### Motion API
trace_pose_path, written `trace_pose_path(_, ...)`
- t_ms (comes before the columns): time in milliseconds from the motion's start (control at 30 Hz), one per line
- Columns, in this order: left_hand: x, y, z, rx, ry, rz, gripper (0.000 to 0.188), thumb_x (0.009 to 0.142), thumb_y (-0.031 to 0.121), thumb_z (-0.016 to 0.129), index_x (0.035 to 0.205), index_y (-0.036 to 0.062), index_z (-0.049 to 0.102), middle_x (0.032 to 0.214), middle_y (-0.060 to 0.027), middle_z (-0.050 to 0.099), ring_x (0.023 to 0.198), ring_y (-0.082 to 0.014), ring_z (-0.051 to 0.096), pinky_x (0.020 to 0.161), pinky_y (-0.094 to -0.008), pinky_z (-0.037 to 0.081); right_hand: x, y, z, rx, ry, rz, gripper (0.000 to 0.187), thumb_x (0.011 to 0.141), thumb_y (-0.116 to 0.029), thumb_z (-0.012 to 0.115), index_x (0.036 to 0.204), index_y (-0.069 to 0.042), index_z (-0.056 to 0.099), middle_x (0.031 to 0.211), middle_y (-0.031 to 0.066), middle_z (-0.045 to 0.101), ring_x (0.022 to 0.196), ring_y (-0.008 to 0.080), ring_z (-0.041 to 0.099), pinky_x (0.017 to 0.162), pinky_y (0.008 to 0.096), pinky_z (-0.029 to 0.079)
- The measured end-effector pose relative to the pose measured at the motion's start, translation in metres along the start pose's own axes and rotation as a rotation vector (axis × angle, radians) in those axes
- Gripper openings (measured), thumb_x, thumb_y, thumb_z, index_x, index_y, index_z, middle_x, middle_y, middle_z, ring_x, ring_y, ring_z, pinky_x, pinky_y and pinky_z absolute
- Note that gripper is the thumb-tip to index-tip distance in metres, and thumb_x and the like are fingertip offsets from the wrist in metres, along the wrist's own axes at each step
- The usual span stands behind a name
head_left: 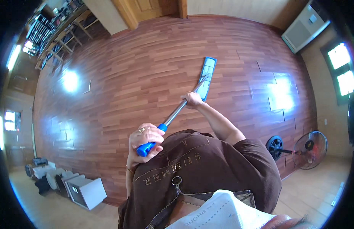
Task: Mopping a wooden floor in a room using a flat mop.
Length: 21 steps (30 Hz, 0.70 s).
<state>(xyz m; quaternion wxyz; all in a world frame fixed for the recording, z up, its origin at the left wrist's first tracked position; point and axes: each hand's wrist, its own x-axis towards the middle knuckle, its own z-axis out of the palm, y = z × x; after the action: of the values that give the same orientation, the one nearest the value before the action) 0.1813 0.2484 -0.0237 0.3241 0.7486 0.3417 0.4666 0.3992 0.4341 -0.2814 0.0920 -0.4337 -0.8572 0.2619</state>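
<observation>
A flat mop [174, 113] with a metal pole slants across the middle of the view. My left hand [146, 138] is wrapped round its blue grip near the top end, close to my chest. Farther along the pole, my right hand [193, 100] is closed around the bare metal. Beyond that hand the long blue mop head [209, 70] lies flat on the wood floor [146, 68], its near end close to the right hand in the picture.
A standing fan [310, 149] is at the right. White boxes [85, 191] and other items line the lower left. Chairs [66, 40] stand by a long table at the far left. A white floor unit [304, 28] is at the far right; a wooden door [150, 7] is at the back.
</observation>
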Motion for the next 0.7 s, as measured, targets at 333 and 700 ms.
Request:
trace_pose_path(333, 0.055, -0.060, 0.030, -0.208, -0.218, -0.057, 0.016, 0.073, 0.013, 0.075, 0.085, 0.0050, 0.068, 0.084, -0.0064, 0.069, 0.092, -0.0263, 0.066, 0.086, -0.0396, 0.045, -0.063, 0.095, -0.016, 0.070, 0.333, 0.147, 0.010, 0.068, -0.023, 0.068, 0.071, -0.015, 0.062, 0.073, 0.0071, 0.061, 0.082, 0.0302, 0.061, 0.070, 0.0442, 0.050)
trace_pose_path(700, 0.116, -0.099, 0.021, -0.538, -0.488, 0.015, 0.021, 0.074, 0.019, 0.078, 0.088, 0.0048, 0.070, 0.086, -0.0065, 0.071, 0.093, -0.0253, 0.066, 0.086, -0.0375, 0.045, -0.128, 0.084, -0.006, 0.043, 0.416, 0.572, 0.008, 0.070, -0.015, 0.065, 0.078, -0.014, 0.065, 0.086, 0.0080, 0.066, 0.091, 0.0314, 0.061, 0.077, 0.0428, 0.050)
